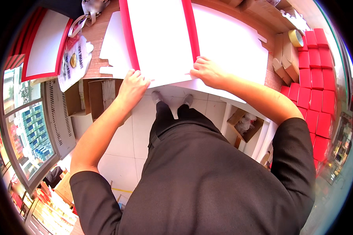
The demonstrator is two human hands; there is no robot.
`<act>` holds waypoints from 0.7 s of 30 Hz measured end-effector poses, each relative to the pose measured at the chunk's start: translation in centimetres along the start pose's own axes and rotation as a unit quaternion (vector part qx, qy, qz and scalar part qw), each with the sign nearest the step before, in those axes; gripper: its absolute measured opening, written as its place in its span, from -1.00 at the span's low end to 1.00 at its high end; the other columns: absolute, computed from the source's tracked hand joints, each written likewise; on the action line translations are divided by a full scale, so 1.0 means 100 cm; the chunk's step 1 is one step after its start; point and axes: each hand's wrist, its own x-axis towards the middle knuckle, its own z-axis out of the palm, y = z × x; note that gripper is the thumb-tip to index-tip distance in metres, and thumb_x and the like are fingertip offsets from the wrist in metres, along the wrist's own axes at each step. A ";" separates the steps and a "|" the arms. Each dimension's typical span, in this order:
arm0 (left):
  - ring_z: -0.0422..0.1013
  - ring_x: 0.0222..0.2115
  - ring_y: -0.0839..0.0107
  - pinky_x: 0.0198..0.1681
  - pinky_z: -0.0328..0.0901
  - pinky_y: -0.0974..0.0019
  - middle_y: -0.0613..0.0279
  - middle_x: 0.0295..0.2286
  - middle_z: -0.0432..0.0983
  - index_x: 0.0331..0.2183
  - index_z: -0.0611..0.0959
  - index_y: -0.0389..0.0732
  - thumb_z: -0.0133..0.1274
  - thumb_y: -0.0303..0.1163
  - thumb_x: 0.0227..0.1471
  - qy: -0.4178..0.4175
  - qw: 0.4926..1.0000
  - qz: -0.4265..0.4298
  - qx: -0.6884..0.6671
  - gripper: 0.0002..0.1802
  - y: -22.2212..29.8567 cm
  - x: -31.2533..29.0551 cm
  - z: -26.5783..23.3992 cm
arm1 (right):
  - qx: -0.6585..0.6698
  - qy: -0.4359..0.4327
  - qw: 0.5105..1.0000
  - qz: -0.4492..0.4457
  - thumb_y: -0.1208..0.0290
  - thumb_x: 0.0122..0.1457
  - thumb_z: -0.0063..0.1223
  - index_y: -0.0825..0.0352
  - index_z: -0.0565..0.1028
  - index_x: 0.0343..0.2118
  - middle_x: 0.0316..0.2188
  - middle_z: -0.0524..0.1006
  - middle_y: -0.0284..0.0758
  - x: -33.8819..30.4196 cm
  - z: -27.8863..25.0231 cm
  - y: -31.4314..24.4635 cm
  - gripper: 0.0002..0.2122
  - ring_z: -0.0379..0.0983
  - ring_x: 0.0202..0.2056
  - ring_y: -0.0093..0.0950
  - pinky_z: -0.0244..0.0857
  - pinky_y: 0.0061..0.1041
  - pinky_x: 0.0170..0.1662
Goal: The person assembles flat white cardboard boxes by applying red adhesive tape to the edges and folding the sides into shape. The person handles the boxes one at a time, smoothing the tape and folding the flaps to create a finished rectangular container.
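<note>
A flat white cardboard box blank with red side strips point(162, 35) lies on the table in front of me, its near edge at the table's front. My left hand point(132, 89) is closed on its near left corner, beside the end of the left red strip. At the near right corner, the curled fingers of my right hand point(210, 72) pinch the edge by the other red strip. White cardboard with cut tabs point(231, 43) spreads out on both sides of the red strips. Whether it is one piece with the middle panel, I cannot tell.
Red boxes point(315, 90) are stacked at the right, near brown cartons point(288, 58) and a yellow tape roll point(295, 38). To the left are a printed plastic bag point(76, 62) and red-edged white panels point(47, 43). Open cartons point(102, 94) sit below the wooden tabletop point(100, 37).
</note>
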 end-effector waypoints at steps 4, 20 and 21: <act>0.37 -0.37 0.29 -0.18 0.21 0.25 0.22 -0.55 0.41 -0.53 0.52 -0.19 0.06 -0.58 -0.32 -0.003 1.000 -0.014 -0.002 -0.85 0.003 0.007 -0.003 | -0.083 -0.091 0.992 0.014 0.56 -0.03 -0.01 0.29 0.48 -0.34 -0.44 0.46 -0.29 0.011 -0.008 -0.012 -0.85 0.39 -0.26 -0.35 0.25 -0.41 -0.03; 0.46 -0.33 -0.05 -0.26 0.31 0.00 -0.14 -0.43 0.52 -0.30 0.47 -0.28 -0.02 -0.60 -0.13 -0.230 0.945 -0.044 -0.229 -0.76 -0.039 0.046 -0.027 | 0.082 -0.296 0.948 0.078 0.63 -0.01 -0.09 0.38 0.49 -0.38 -0.45 0.53 -0.13 0.065 -0.045 0.018 -0.86 0.46 -0.24 -0.15 0.30 -0.17 -0.19; 0.46 -0.33 -0.07 -0.26 0.31 -0.01 -0.15 -0.42 0.52 -0.28 0.47 -0.28 -0.04 -0.58 -0.11 -0.212 0.943 -0.043 -0.254 -0.77 -0.041 0.046 -0.018 | 0.103 -0.286 0.949 0.084 0.62 0.01 -0.10 0.38 0.49 -0.36 -0.44 0.53 -0.12 0.063 -0.040 0.022 -0.85 0.46 -0.24 -0.14 0.30 -0.16 -0.19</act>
